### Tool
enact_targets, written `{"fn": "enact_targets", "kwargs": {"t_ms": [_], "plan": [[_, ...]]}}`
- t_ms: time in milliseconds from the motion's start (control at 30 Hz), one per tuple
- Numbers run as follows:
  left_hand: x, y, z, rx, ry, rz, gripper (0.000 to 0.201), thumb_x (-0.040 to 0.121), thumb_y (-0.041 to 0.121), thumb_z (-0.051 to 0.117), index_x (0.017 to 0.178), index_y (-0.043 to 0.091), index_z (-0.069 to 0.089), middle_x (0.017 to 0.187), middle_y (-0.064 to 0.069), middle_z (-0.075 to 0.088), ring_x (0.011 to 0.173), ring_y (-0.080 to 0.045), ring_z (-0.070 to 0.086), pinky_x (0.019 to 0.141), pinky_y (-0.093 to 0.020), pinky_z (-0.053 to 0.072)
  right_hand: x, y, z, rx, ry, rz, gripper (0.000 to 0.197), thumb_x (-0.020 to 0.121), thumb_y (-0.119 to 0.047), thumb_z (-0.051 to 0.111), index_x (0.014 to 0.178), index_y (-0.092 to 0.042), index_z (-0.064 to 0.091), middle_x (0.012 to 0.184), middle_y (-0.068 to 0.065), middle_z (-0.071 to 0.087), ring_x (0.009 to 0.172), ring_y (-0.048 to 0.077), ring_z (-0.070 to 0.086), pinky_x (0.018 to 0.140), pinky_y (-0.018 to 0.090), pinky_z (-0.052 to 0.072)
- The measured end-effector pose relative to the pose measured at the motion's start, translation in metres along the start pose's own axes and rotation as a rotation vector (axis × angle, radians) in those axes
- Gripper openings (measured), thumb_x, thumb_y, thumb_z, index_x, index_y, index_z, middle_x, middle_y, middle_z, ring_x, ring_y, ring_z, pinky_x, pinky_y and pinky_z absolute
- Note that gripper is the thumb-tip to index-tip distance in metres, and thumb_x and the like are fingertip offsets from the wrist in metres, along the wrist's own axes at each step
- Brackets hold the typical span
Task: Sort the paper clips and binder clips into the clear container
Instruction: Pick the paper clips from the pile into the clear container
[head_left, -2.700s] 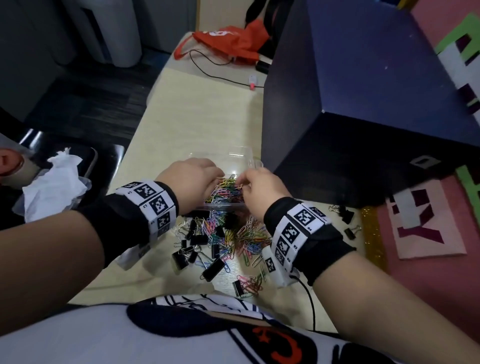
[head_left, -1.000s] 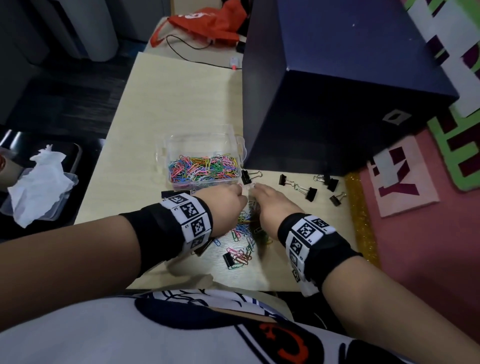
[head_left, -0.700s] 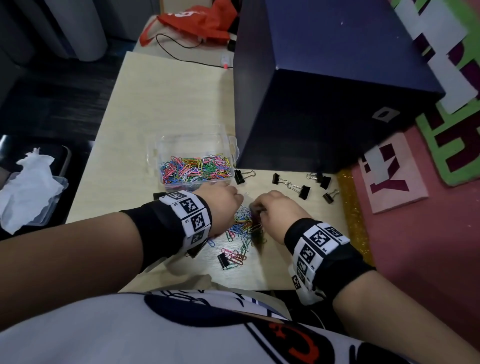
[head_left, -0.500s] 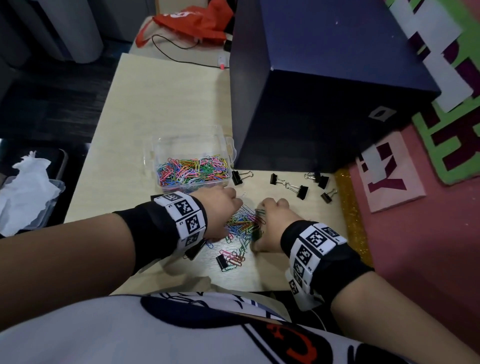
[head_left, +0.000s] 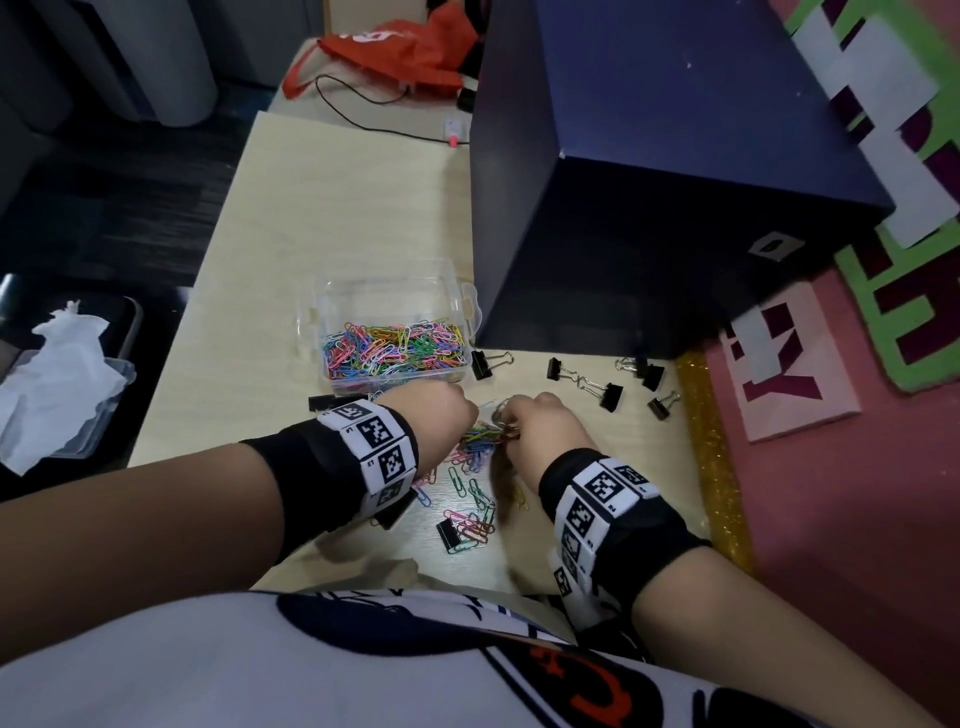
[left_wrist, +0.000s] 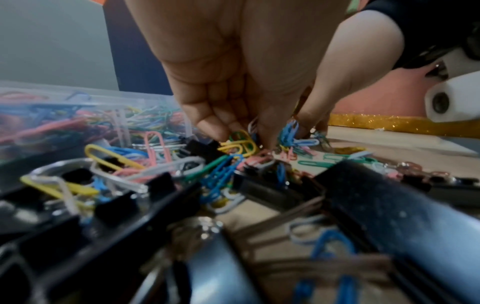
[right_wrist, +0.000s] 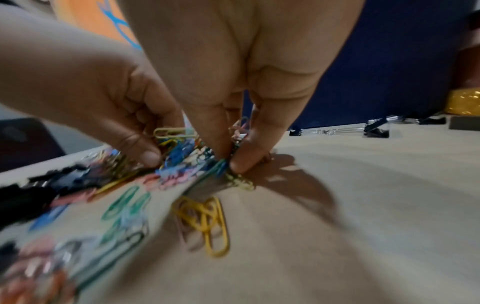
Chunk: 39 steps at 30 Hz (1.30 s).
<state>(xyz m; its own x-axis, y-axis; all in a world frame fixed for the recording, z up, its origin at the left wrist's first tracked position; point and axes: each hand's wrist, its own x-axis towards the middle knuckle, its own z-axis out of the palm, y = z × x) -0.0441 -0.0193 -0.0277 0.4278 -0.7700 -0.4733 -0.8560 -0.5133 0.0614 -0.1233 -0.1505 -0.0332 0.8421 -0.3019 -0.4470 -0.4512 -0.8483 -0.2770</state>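
Note:
A clear container (head_left: 389, 291) half full of coloured paper clips (head_left: 395, 348) stands on the table against a dark box. In front of it lies a loose pile of paper clips (head_left: 475, 441) mixed with black binder clips (head_left: 448, 532). My left hand (head_left: 441, 421) and right hand (head_left: 535, 426) meet over the pile, knuckles up. The left fingers (left_wrist: 221, 127) pinch a bunch of clips (left_wrist: 239, 142) against the table. The right fingertips (right_wrist: 241, 162) pinch another bunch of clips (right_wrist: 221, 166). More binder clips (head_left: 608, 395) lie to the right.
A large dark blue box (head_left: 675, 182) fills the right of the pale table (head_left: 337, 208). A red bag (head_left: 400, 47) and a cable sit at the far end. A tub with white tissue (head_left: 57, 374) is off the left edge. Pink board (head_left: 831, 493) lies at right.
Both hands left the container and came down to the loose pile in front of it. They have since closed in on the clips and gathered them between the fingers.

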Motion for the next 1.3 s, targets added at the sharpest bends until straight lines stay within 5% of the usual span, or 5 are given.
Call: {"fn": "enact_targets", "kwargs": {"t_ms": [400,633,800,1000,1300], "plan": [[-0.019,-0.051,-0.032,-0.237,0.300,-0.101,0.022,0.092,0.033,0.057,0.102,0.014,0.060,0.101,-0.005,0.061,0.095,-0.026,0.057,0.078,-0.032,0.046,0.022,-0.036,-0.046,0.119,0.069,-0.032,0.019,0.085,-0.018,0.059,0.070,-0.029,0.056,0.086,-0.007,0.063,0.090,0.018,0.062,0.079,0.025,0.048],[-0.030,-0.094,-0.036,-0.218,0.261,-0.248,0.032,0.091,0.035,0.058,0.121,0.023,0.060,0.116,-0.003,0.059,0.107,-0.024,0.057,0.088,-0.035,0.048,0.036,-0.082,-0.058,0.163,0.080,-0.161,0.035,0.084,-0.033,0.068,0.118,-0.027,0.060,0.118,-0.001,0.060,0.107,0.018,0.057,0.091,0.026,0.043],[-0.032,-0.089,-0.026,-0.216,0.274,-0.246,0.034,0.091,0.031,0.055,0.124,0.026,0.056,0.121,0.000,0.054,0.107,-0.023,0.057,0.088,-0.039,0.051,0.027,-0.069,-0.066,-0.220,-0.179,-0.028,0.031,0.085,-0.035,0.065,0.108,-0.017,0.057,0.115,0.006,0.060,0.095,0.022,0.056,0.078,0.028,0.044],[-0.023,-0.038,-0.018,-0.104,0.107,-0.020,0.024,0.092,0.023,0.046,0.112,0.022,0.060,0.112,-0.001,0.058,0.099,-0.024,0.059,0.073,-0.033,0.047,0.008,-0.030,-0.025,-0.246,-0.263,0.172,0.092,0.062,-0.057,0.079,0.132,-0.021,0.033,0.128,0.007,0.033,0.114,0.029,0.050,0.088,0.037,0.047],[-0.019,-0.004,-0.001,0.150,-0.038,0.108,0.033,0.091,0.016,0.054,0.123,0.013,0.052,0.112,-0.010,0.054,0.106,-0.033,0.053,0.085,-0.046,0.051,-0.002,-0.015,0.004,-0.080,-0.081,-0.080,0.037,0.087,-0.016,0.054,0.123,-0.020,0.051,0.122,0.010,0.039,0.113,0.033,0.047,0.096,0.035,0.043]]}}
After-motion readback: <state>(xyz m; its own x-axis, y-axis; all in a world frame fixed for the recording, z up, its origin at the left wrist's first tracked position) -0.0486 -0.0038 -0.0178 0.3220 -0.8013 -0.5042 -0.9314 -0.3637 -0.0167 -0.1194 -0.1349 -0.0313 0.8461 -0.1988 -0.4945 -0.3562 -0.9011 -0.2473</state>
